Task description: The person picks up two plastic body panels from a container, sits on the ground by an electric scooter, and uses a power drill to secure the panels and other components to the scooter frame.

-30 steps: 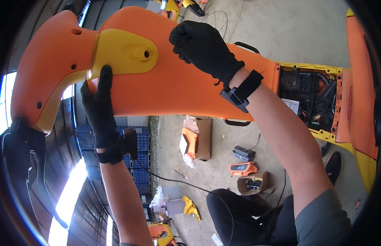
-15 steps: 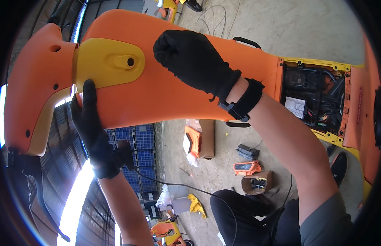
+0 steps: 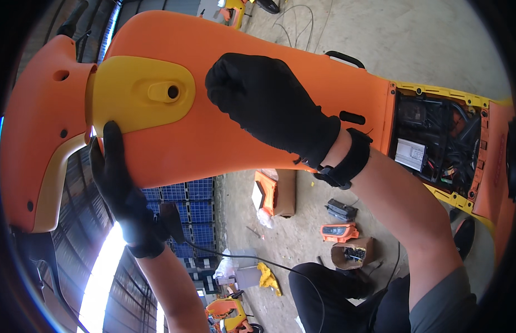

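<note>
An orange body panel (image 3: 174, 155) of a scooter stretches across the view, with a yellow cover (image 3: 119, 83) set in its left end. The cover has a raised boss with a round hole. My left hand (image 3: 119, 177), in a black glove, rests open at the panel's lower left edge, its thumb lying on the yellow cover's edge. Over the middle of the panel is my right hand (image 3: 269, 102), also gloved in black and curled into a fist. Nothing sticks out of that fist. Whether it touches the panel I cannot tell.
At left stands the orange handlebar fairing (image 3: 36, 133) with levers. An open compartment (image 3: 441, 125) with wiring lies to the right. A dark cable (image 3: 252, 256) hangs below my left wrist. On the floor are a cardboard box (image 3: 363, 252), an orange lamp unit (image 3: 338, 231) and yellow parts (image 3: 268, 278).
My right fist has come slightly lower in the view, still closed. The whole scene has shifted a little, and my left hand keeps its place at the panel's edge.
</note>
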The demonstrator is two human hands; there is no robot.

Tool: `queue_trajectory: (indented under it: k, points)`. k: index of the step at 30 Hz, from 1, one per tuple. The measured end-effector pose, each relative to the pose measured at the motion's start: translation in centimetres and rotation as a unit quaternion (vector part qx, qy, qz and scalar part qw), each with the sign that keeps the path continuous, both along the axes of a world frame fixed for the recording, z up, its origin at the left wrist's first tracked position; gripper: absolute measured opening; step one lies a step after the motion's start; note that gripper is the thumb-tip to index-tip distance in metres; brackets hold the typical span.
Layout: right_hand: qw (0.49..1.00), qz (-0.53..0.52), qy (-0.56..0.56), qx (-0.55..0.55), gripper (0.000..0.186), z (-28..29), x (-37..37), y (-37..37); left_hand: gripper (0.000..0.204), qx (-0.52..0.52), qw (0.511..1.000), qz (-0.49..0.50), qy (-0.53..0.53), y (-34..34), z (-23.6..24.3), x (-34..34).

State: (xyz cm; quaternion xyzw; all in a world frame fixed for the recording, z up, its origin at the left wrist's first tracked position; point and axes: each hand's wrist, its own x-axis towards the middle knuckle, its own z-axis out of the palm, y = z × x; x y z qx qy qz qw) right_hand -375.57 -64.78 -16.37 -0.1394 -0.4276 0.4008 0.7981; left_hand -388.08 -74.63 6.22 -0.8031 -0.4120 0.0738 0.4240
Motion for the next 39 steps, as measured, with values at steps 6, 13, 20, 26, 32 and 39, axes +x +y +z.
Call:
queue_trajectory:
  k: [6,13,20,26,32,39]
  points:
    - [1.0,0.0,0.009,0.017,0.013,0.0,-0.6,0.0,0.048,0.022,0.999,0.0,0.05,-0.2,0.5,-0.8]
    - [0.999,-0.005,0.022,0.026,0.012,-0.3,-0.9,0.2,0.047,-0.019,0.992,0.021,-0.121,-0.3,0.4,-1.0]
    - [0.999,0.014,0.038,0.035,0.009,-0.7,-0.8,0.1,0.048,0.063,0.96,0.118,-0.247,-0.1,-0.5,0.3]
    - [0.998,0.02,0.039,0.039,0.008,-0.5,-1.2,0.2,0.046,0.08,0.967,0.086,-0.225,-0.2,-0.3,0.0]
    - [0.998,0.019,0.038,0.04,0.008,-1.0,-1.7,0.3,0.042,0.06,0.9,0.043,-0.429,0.7,-2.1,1.5]
    - [1.0,0.013,0.016,0.023,0.007,-1.6,-2.1,0.4,0.041,0.03,0.858,0.029,-0.512,0.9,-2.0,2.2]
